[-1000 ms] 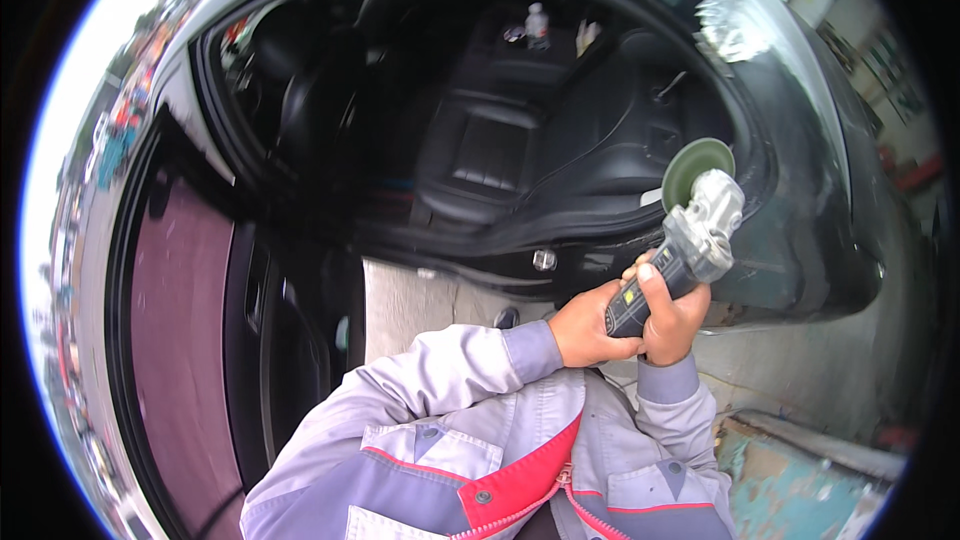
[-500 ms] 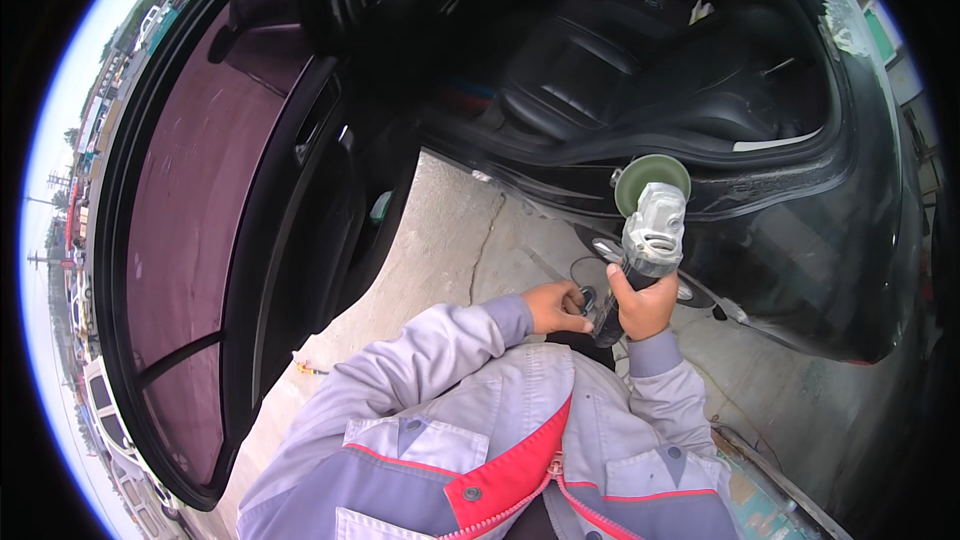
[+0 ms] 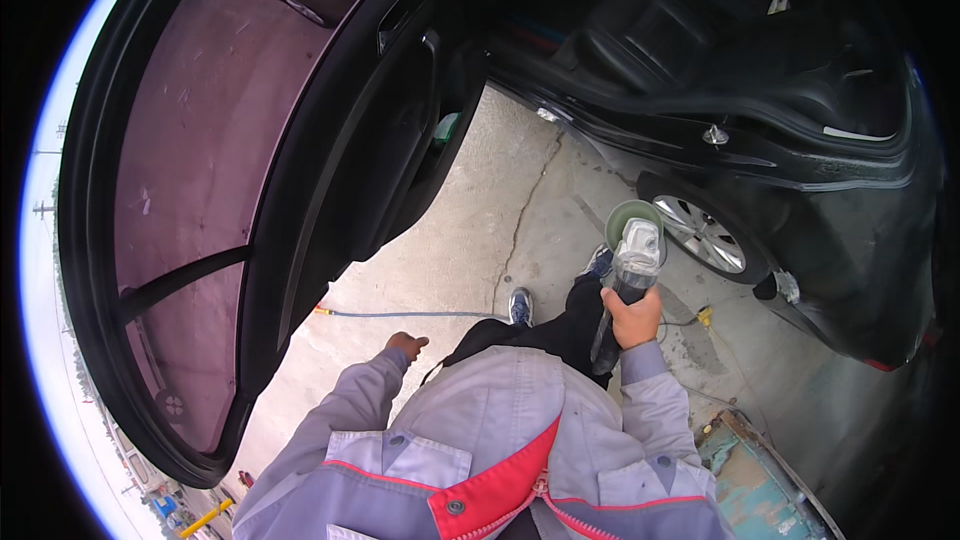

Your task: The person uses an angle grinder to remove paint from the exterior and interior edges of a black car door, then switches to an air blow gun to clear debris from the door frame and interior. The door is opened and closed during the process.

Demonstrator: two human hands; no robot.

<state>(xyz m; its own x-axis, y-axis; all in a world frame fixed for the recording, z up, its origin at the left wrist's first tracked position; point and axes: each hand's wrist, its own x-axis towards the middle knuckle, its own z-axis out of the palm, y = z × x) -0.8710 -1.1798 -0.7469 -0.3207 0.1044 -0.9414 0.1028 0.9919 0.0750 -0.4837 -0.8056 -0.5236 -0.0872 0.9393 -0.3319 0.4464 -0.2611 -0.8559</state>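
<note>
My right hand (image 3: 636,320) is wrapped round the dark body of an angle grinder (image 3: 637,252), held upright in front of my right leg. Its pale metal head carries a round green disc (image 3: 634,216) at the top. The disc is apart from the black car (image 3: 800,200) and, in the picture, lies beside the car's wheel (image 3: 705,235). At my left side, my left hand (image 3: 407,344) hangs loosely, one digit standing apart from the curled others. I see nothing in it.
An open car door (image 3: 340,170) with tinted glass stands on my left. A blue-grey cord (image 3: 420,314) runs across the cracked concrete floor (image 3: 470,210) by my feet. A yellow plug (image 3: 705,316) lies at right, near a worn turquoise board (image 3: 750,475).
My left hand has come away from the grinder to my left side. The grinder has moved down and back from the door sill, and the car now appears farther right.
</note>
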